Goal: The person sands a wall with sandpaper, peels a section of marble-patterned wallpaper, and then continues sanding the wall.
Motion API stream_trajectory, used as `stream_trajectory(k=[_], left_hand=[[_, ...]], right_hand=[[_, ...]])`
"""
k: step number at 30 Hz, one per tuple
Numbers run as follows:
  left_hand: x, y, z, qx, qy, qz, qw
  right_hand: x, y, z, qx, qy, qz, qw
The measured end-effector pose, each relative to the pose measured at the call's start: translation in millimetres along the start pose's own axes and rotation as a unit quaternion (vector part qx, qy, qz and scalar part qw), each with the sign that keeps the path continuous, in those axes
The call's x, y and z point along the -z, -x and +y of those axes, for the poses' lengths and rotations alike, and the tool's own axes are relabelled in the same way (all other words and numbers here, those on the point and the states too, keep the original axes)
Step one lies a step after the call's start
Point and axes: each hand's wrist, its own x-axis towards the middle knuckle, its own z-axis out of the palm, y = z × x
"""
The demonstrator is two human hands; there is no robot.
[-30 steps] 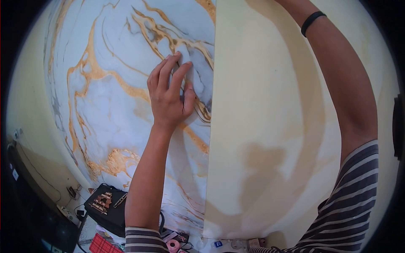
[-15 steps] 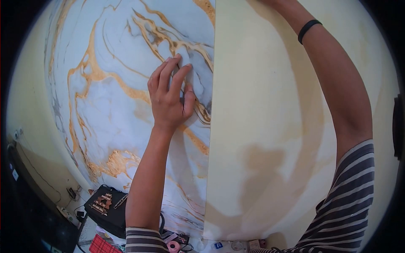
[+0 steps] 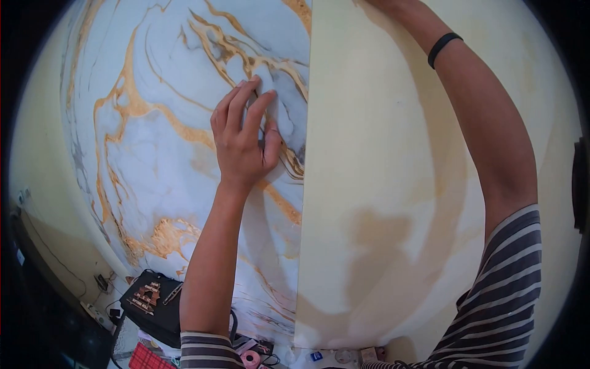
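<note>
My left hand (image 3: pixel 241 138) rests on a white marble-patterned wall covering (image 3: pixel 157 166) with gold and grey veins. Its fingers are slightly bent and apart, with nothing held in them. Beyond the covering's straight right edge is plain cream wall (image 3: pixel 362 154). My right arm reaches up across that wall, with a black band around the wrist. Only the base of my right hand (image 3: pixel 384 3) shows at the top border, close to the covering's upper right side; its fingers are out of frame.
A black bag (image 3: pixel 150 307) with a ship design stands at the foot of the wall. Near it lie a red checked item (image 3: pixel 147 357), a pink roll (image 3: pixel 250 359) and a small blue item (image 3: pixel 316 356). A dark screen-like object (image 3: pixel 52 301) is at lower left, with cables behind.
The whole view has shifted very slightly. My left hand stays on the same patch of the covering, and my right arm keeps its raised pose.
</note>
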Motion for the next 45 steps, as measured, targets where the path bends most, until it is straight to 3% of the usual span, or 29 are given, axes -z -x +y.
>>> stream_trajectory(k=[8,23,29,38,41,45], left_hand=[[-4,2,-3,-0.004,-0.004,0.018,1.0],[-1,0,-1,-0.013,-0.01,0.002,1.0],[-3,2,-3,-0.017,-0.014,0.008,1.0],[-3,3,-3,-0.018,-0.019,0.006,1.0],[-4,3,-4,-0.019,-0.017,0.008,1.0],[-4,3,-3,-0.017,-0.015,0.012,1.0]], right_hand=[[-1,9,-8,0.0,-0.012,-0.001,1.0],[23,45,-83,0.029,-0.035,-0.015,0.999],[29,62,-121,-0.007,-0.037,-0.028,0.999],[43,87,-166,-0.066,-0.044,-0.138,0.987],[33,106,-179,-0.047,0.017,-0.072,0.996],[32,117,-197,-0.07,0.005,-0.097,0.993]])
